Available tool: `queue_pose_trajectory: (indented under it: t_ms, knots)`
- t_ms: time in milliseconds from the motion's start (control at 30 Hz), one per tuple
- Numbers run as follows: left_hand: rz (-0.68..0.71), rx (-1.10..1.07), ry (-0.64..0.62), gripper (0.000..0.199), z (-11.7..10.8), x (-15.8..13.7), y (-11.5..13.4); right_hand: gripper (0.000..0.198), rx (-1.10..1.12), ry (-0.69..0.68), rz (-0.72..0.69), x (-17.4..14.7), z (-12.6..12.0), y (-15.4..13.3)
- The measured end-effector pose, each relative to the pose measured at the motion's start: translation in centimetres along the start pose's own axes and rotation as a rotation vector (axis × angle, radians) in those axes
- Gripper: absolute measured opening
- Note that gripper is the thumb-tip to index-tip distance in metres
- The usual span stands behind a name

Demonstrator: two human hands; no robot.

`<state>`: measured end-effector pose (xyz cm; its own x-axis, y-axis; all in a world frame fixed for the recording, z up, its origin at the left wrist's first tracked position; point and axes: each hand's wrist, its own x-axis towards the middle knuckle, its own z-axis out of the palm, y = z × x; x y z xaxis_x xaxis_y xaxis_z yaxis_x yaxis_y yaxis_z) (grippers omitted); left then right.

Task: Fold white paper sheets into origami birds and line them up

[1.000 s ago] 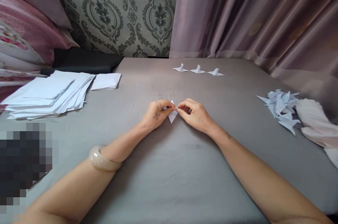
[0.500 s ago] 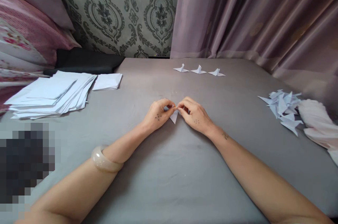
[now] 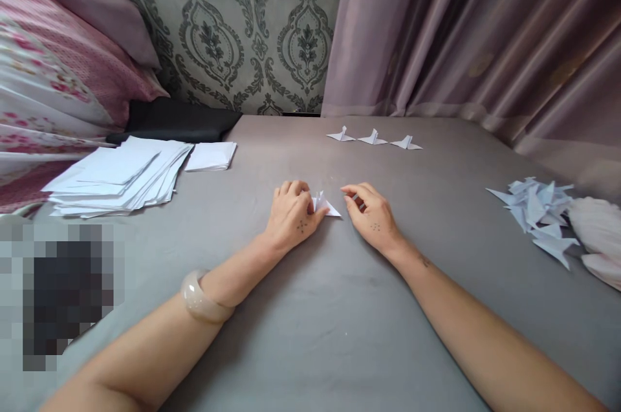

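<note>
My left hand (image 3: 294, 215), with a pale bangle at its wrist, has thumb and fingers closed on a small white folded paper crane (image 3: 332, 209) at the middle of the grey surface. One pointed wing sticks out to the right, and the hand hides the crane's left part. Just right of the crane, my right hand (image 3: 374, 216) is apart from it, fingers curved with a gap between thumb and forefinger and nothing in them. Beyond the hands stand three finished-looking paper cranes (image 3: 373, 138) in a row.
A stack of white paper sheets (image 3: 116, 173) lies at the left, beside a smaller stack of paper squares (image 3: 211, 156). Behind them is a black cloth-like item (image 3: 177, 121). Several folded paper cranes (image 3: 536, 205) are heaped at the right, against whitish fabric (image 3: 596, 224). Curtains (image 3: 407, 37) hang behind.
Both hands were pinching the folded paper together. Now my right hand has let go and moved right, while the left keeps hold and the paper has turned sideways. The view has tilted slightly.
</note>
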<state>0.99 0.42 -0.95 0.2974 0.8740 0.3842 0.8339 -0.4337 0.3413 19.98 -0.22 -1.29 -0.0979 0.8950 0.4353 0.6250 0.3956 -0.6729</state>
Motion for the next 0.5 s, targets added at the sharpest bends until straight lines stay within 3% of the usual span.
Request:
queue_pose_trajectory:
  t_ms: [100,300,500]
  knots:
    - [0.019,-0.035,-0.046,0.042,-0.2,-0.3,0.3,0.023,-0.017,0.008,0.018,0.0,0.0,0.2]
    - [0.017,-0.04,-0.094,0.023,-0.5,-0.3,0.5,0.024,-0.054,0.059,0.083,0.1,-0.1,0.6]
    - [-0.119,-0.278,-0.156,0.018,-0.9,-0.2,1.3,0.024,-0.065,0.078,0.11,0.1,-0.2,0.8]
